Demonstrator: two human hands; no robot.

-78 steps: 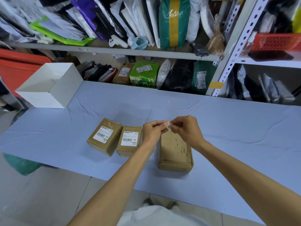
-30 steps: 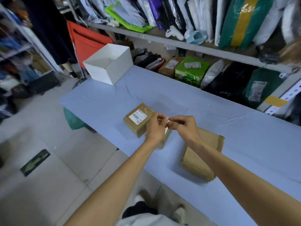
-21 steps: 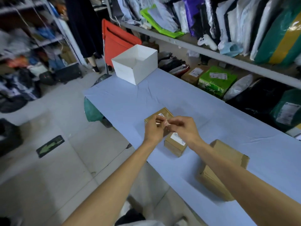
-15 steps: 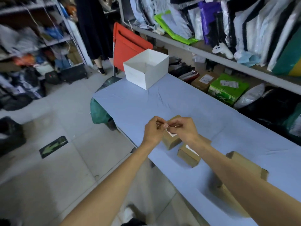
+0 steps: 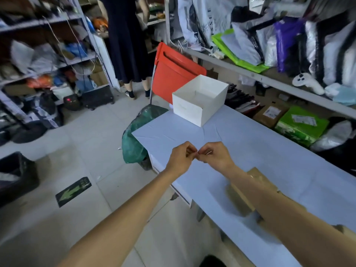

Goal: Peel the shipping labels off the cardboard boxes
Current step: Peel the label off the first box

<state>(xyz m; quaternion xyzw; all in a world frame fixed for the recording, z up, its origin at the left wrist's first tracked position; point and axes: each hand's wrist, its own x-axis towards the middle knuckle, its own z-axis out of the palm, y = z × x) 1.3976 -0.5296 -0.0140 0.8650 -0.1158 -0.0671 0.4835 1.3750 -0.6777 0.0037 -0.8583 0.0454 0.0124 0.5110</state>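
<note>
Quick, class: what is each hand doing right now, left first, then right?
Left hand: closed, fingers pinching one end of a small white scrap.
Right hand: closed, fingers pinching the same white scrap.

- Two hands, left hand [image 5: 181, 157] and right hand [image 5: 215, 157], with fingertips meeting.
- One label scrap [image 5: 208, 152], a white sliver pinched between those fingers.
- One table [image 5: 269, 151] under the fingers.
- One white open box [image 5: 188, 110] beyond the fingers.
- At least two cardboard boxes [image 5: 239, 198], nearer than the fingers and behind the right forearm. They are blurred, so the full count is unclear.
- One red chair [image 5: 173, 76] past the white box.
- One green bag [image 5: 133, 143] left of the fingers.
- One green arrow sticker [image 5: 73, 191] on the floor, far left of the fingers.
</note>
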